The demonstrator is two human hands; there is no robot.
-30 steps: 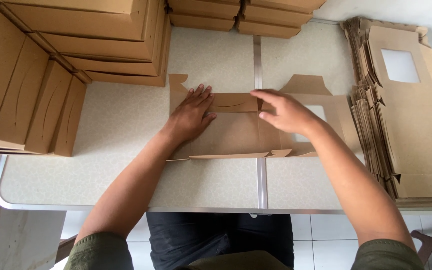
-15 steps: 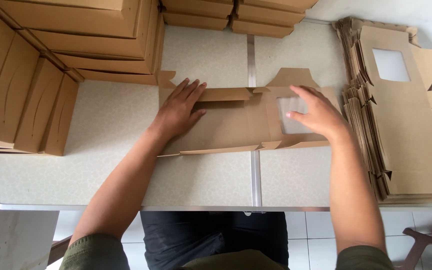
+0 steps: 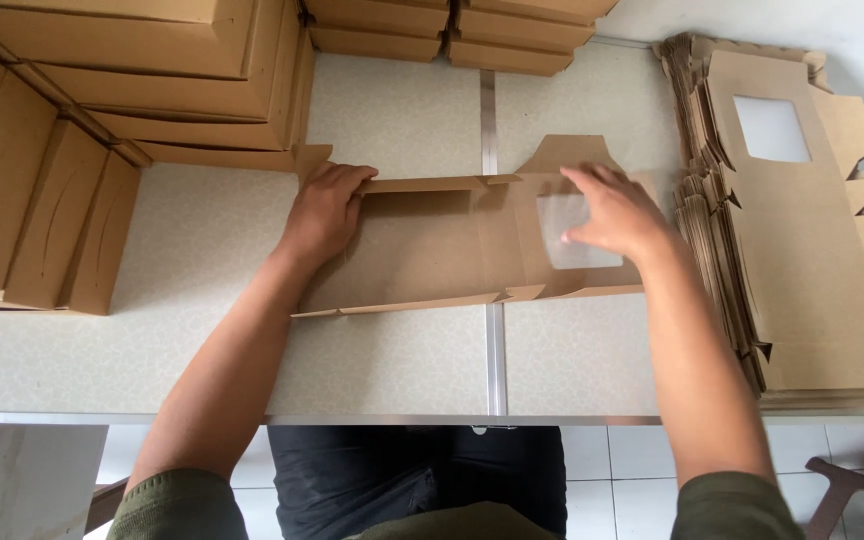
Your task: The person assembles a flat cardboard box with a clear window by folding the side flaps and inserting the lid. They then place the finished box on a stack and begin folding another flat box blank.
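Observation:
A flat brown cardboard box blank point(image 3: 422, 250) with a clear window lies across the middle of the pale table point(image 3: 182, 340). Its long side flaps are creased upward. My left hand point(image 3: 324, 208) presses flat on the blank's left end, fingers at the far flap. My right hand point(image 3: 612, 212) lies spread over the window panel on the right part of the blank. Neither hand grips anything; both rest palm down.
A tall stack of unfolded window blanks point(image 3: 802, 230) lies at the right edge of the table. Finished brown boxes point(image 3: 142, 70) are piled at the left and along the back point(image 3: 452, 30). A metal seam point(image 3: 493, 350) runs down the table's middle.
The blank has been spread out wider. My right hand slid right onto the window panel, and my left hand stayed on the left end.

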